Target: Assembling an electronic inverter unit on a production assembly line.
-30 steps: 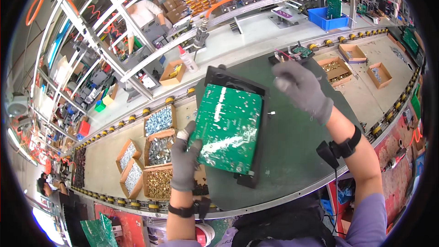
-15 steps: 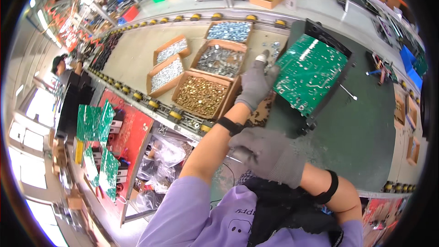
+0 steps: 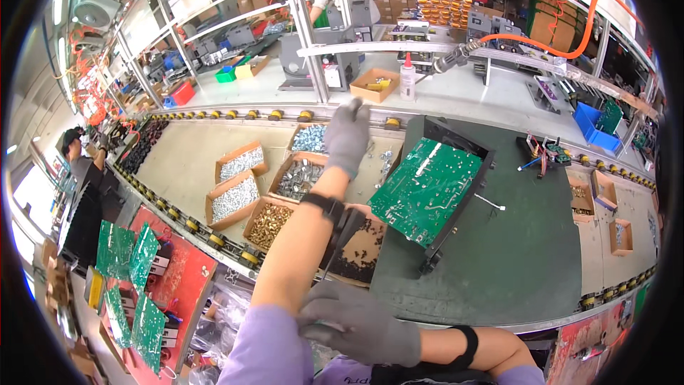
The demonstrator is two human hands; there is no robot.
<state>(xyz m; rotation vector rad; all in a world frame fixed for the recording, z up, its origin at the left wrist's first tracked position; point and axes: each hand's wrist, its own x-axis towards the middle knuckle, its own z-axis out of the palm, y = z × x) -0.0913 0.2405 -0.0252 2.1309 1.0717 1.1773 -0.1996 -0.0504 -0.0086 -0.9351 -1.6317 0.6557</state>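
Note:
My left hand (image 3: 348, 135), in a grey glove, reaches over the part boxes toward the far roller rail. Its fingers are drawn together, and whatever they hold is hidden. Beneath it lie a box of bluish-silver parts (image 3: 309, 138) and a box of grey metal pieces (image 3: 298, 179). Close to my body, my gloved right hand (image 3: 363, 328) is curled closed, its contents unseen. A black handle-like tool (image 3: 347, 232) with a thin shaft points down toward it; I cannot tell whether they touch. A green circuit board (image 3: 427, 187) rests tilted on a black frame (image 3: 479, 171) at the right.
Boxes of brass-coloured screws (image 3: 267, 222) and dark screws (image 3: 360, 253) stand nearer me. A white bottle (image 3: 407, 80) and a small carton (image 3: 374, 85) sit beyond the rail. An orange hose (image 3: 541, 44) hangs over the bench. Boards stand on a red surface (image 3: 178, 257) at left.
The view has tilted up and turned right. My left hand has moved farther out, from beside the circuit board to over the far boxes. My right hand stays close to my body, still curled.

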